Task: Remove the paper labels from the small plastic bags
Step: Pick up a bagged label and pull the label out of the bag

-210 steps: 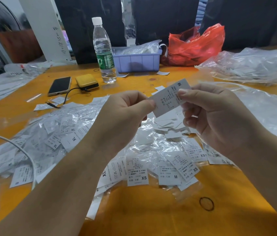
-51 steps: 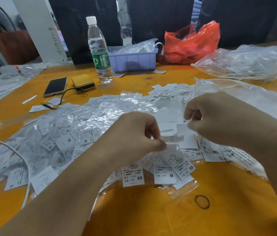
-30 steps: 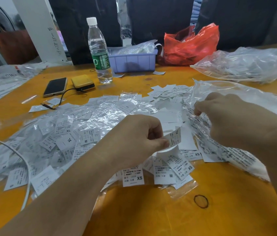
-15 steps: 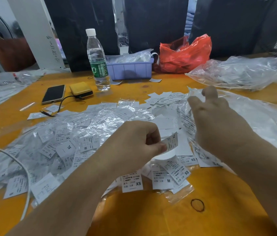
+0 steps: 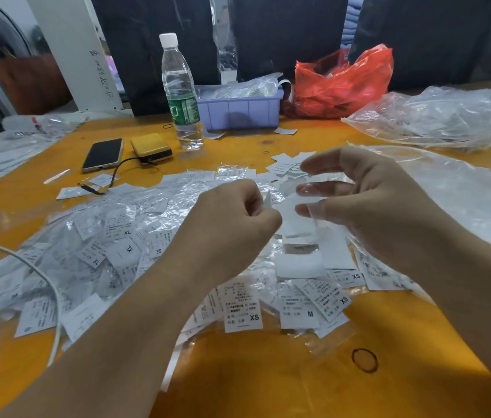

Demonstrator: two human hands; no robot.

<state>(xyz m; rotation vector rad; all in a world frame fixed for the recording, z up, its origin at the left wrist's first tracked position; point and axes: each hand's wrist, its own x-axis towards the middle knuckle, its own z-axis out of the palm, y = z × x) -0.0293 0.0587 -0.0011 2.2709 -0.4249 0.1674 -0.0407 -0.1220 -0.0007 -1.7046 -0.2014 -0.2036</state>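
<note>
My left hand [image 5: 232, 227] is pinched shut on a small plastic bag [image 5: 280, 206] with a white paper label in it, held just above the table. My right hand [image 5: 368, 203] hovers close on its right with fingers spread; its fingertips show through the clear plastic. A heap of small bags with size labels [image 5: 111, 245] covers the orange table [image 5: 268, 381] to the left. Loose white labels [image 5: 298, 263] lie stacked under my hands.
A large clear bag [image 5: 464, 200] lies open at the right, another [image 5: 443, 116] behind it. At the back stand a water bottle [image 5: 181, 95], a purple tray [image 5: 238, 110] and a red bag [image 5: 340, 82]. A phone [image 5: 102, 153], yellow power bank [image 5: 150, 147], white cable [image 5: 42, 276] and rubber band [image 5: 364, 359] lie about.
My right hand reached out over the large clear bag, then came back beside my left hand. My left hand kept its pinch and lifted its bag a little.
</note>
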